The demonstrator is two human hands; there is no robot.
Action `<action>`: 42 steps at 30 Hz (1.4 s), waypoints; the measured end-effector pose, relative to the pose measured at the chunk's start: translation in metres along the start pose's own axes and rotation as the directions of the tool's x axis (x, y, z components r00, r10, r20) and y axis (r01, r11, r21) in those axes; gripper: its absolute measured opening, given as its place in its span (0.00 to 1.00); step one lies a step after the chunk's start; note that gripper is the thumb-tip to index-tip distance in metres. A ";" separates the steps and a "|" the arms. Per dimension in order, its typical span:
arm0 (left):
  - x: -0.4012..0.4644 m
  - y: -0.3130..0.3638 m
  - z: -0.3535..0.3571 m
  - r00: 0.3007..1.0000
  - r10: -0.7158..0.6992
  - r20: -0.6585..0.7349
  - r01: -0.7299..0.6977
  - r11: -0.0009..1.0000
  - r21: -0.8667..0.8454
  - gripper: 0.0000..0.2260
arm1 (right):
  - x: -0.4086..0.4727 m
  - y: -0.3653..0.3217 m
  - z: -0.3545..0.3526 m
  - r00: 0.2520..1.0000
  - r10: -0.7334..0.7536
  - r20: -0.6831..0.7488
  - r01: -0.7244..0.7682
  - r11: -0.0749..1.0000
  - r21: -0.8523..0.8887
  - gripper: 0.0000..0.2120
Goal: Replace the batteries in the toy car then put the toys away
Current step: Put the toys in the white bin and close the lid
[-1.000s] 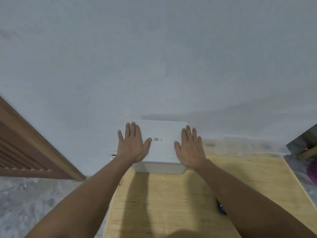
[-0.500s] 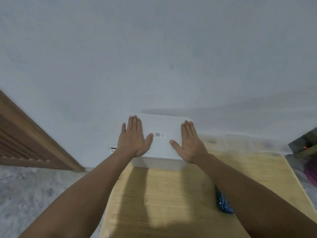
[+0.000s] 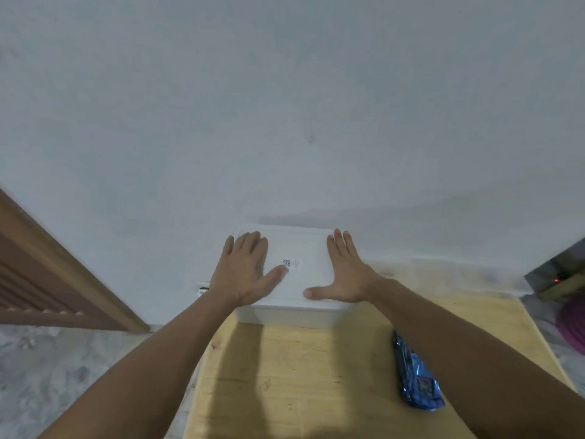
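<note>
Head view shows the blue toy car [image 3: 416, 380] lying on the wooden tabletop [image 3: 300, 375] near its right edge, partly tucked under the person's right forearm, nose pointing toward the far edge. It looks like a small hard-shelled plastic model, so probably light and stiff, with a glossy body that could slip; taking it across its two long sides seems the safest hold, keeping off any thin trim. At the far edge, against the wall [image 3: 285, 106], stands a white lidded storage box [image 3: 297, 282] with a small QR label [image 3: 286, 263] on the lid. Left hand [image 3: 242, 269] lies flat on the lid's left part, fingers straight and together, holding nothing. Right hand [image 3: 343, 274] rests on the lid's right part, fingers straight, thumb spread wide along the near rim, also gripping nothing. Between box and near edge the wood gives open room for working. A wooden door frame [image 3: 63, 274] stands beyond the left edge, floor [image 3: 79, 375] below it.
</note>
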State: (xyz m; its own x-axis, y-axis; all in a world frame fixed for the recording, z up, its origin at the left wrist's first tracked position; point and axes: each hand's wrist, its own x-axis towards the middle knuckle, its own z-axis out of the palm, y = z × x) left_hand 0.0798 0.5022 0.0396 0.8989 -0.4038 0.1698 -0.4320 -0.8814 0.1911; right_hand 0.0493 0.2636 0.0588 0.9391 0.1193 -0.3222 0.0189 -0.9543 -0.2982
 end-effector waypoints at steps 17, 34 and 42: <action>0.003 0.003 -0.017 0.879 0.014 0.477 -0.147 0.958 0.244 0.61 | -0.010 -0.012 -0.012 0.987 -0.020 0.159 0.057 0.971 -0.233 0.65; -0.002 -0.003 0.006 0.911 0.068 0.407 -0.203 0.933 0.298 0.56 | -0.015 0.003 0.034 0.970 -0.180 -0.161 0.123 0.942 -0.313 0.61; 0.007 -0.005 -0.005 0.900 0.031 0.436 -0.015 0.999 -0.040 0.45 | 0.002 0.003 0.011 0.998 -0.042 -0.050 0.046 0.996 0.078 0.38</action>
State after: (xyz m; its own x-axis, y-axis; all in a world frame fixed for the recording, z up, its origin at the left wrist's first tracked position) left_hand 0.0881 0.5052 0.0444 0.8267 -0.4976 -0.2625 -0.4484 -0.8646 0.2268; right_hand 0.0473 0.2642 0.0479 0.9536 0.1453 -0.2637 0.0350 -0.9234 -0.3822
